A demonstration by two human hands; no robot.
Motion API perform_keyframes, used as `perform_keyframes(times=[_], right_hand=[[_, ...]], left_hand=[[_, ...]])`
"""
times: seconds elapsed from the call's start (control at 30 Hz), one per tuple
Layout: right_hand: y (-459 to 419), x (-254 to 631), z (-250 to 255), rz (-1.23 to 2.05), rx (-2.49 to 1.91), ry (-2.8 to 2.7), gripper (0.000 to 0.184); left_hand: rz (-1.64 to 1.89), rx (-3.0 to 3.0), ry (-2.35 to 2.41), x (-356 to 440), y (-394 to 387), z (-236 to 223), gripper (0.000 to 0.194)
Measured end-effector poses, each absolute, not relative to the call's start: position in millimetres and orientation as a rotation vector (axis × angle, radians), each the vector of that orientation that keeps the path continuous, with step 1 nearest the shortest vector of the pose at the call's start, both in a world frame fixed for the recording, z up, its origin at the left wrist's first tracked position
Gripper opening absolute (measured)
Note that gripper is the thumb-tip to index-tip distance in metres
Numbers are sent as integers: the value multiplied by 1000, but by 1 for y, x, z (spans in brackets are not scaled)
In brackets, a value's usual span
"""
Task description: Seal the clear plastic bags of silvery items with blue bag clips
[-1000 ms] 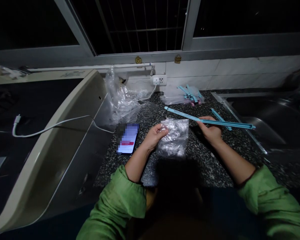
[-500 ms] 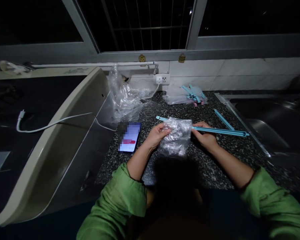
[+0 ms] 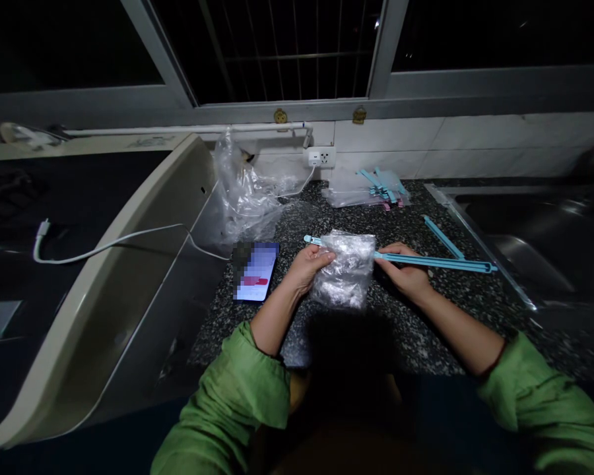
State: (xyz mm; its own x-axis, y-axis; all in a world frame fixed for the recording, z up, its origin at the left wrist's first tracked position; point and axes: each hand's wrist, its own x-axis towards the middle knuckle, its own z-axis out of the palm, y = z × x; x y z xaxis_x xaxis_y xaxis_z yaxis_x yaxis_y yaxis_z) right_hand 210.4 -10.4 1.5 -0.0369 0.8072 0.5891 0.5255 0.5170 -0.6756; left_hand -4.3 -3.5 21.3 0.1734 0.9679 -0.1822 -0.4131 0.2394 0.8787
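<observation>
My left hand pinches the left edge of a folded clear plastic bag, thumb on top. The rounded end of a light-blue bag sealing clip pokes out just above that hand, and the bag hides the strip beyond it. At the bag's right edge, my right hand is closed on a long light-blue bag clip bar, which runs out rightward over the counter. Whether both visible parts are one clip is hidden by the bag. A shorter blue strip slants behind the bar, its lower end meeting it.
Left of my hands lies a lit phone. Crumpled clear plastic stands behind it. More blue and pink clips lie on a plastic bag at the wall. A sink borders the right side; a bulky appliance borders the left.
The bag and the blue clip have shifted slightly left with my left hand. My right fingers have slid a little left along with the bag's edge.
</observation>
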Motion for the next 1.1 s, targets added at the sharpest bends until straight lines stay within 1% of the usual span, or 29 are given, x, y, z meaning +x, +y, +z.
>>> perform_keyframes(times=[0.23,0.43,0.83,1.1], right_hand=[[-10,210,0,408,-1147,-1690,23],[-9,210,-2,460,-1140,-1673,27],[-7,211,-6,481,-1146,-1701,27],[-2,208,-8,527,-1146,-1760,24]], left_hand=[[1089,787,896,-9,1,14,42],[1027,774,878,-12,0,18,42],[1134,736,908,-9,2,12,37],[1170,779,992,-16,4,13,38]])
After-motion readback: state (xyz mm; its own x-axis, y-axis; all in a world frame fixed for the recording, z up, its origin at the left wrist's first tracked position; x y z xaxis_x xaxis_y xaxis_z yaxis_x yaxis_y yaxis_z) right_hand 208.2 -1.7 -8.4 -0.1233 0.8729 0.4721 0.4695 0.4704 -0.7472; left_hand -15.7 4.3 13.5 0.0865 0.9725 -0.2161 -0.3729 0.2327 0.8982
